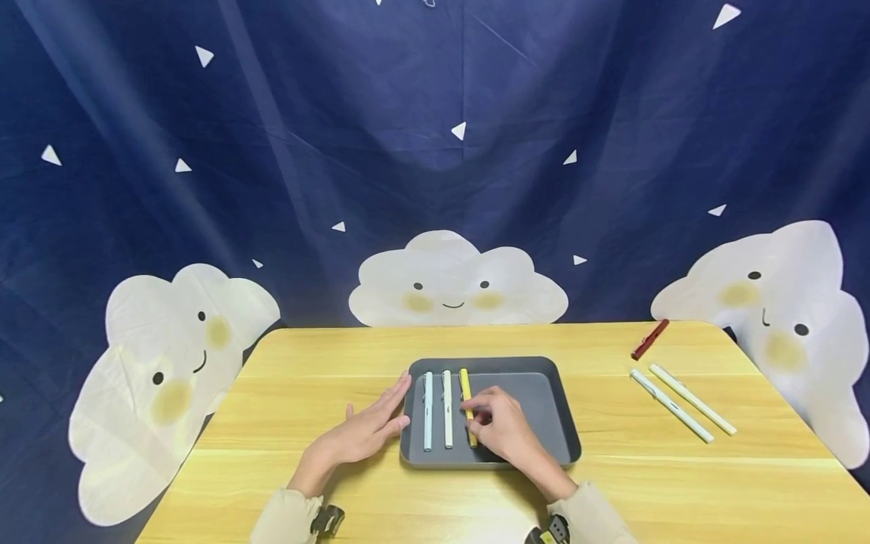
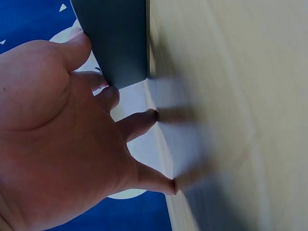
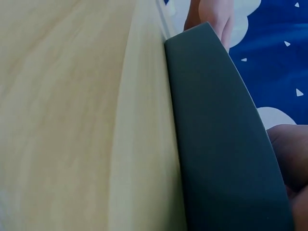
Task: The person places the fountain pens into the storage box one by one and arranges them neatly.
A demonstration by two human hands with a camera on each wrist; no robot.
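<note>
A dark grey tray (image 1: 510, 385) lies on the table in the head view. In its left half a pale blue pen (image 1: 427, 412) and a white pen (image 1: 447, 412) lie side by side, pointing away from me. To their right is a yellow pen (image 1: 465, 384), which my right hand (image 1: 503, 423) pinches between thumb and fingers, partly covering it. My left hand (image 1: 363, 432) rests at the tray's left edge with fingers spread. The left wrist view shows this hand (image 2: 82, 120) against the tray wall (image 2: 120, 43), two fingertips on the table. In the right wrist view the tray wall (image 3: 221, 130) hides most of my right hand (image 3: 291, 159).
On the wooden table (image 1: 326, 355), right of the tray, lie a pale blue pen (image 1: 671, 406) and a whitish pen (image 1: 693, 399). Behind them is a short dark red piece with a clip (image 1: 650, 339). A dark blue curtain (image 1: 381, 151) with clouds hangs behind the table's far edge.
</note>
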